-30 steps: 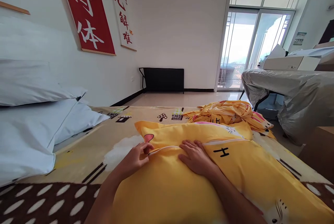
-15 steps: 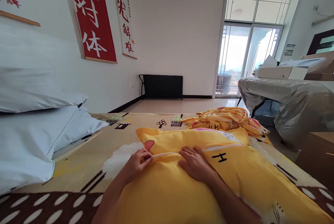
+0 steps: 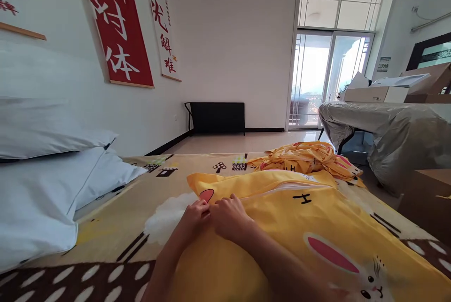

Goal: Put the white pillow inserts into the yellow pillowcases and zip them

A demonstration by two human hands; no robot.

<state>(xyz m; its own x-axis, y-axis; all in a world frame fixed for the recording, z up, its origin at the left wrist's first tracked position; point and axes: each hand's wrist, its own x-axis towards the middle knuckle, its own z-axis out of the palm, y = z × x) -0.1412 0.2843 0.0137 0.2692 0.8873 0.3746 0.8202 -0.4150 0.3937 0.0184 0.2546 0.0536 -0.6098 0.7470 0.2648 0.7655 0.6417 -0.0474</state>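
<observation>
Blanket (image 3: 120,205), lower frame, is bearing a yellow pillow (image 3: 278,222), left hand (image 3: 193,220) seemingly pinching it, right hand (image 3: 230,217) resting curled alongside, grip hidden, apparently working the zipper (image 3: 291,186), next needing steady tension.

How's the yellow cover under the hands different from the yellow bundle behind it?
The yellow cover lies spread out, its print plain to see; the yellow bundle is crumpled into folds that break its print up. The left hand and right hand are on the cover; neither touches the bundle. The cover is nearer the camera, the bundle beyond it. Both are yellow fabric with pink and black print.
</observation>
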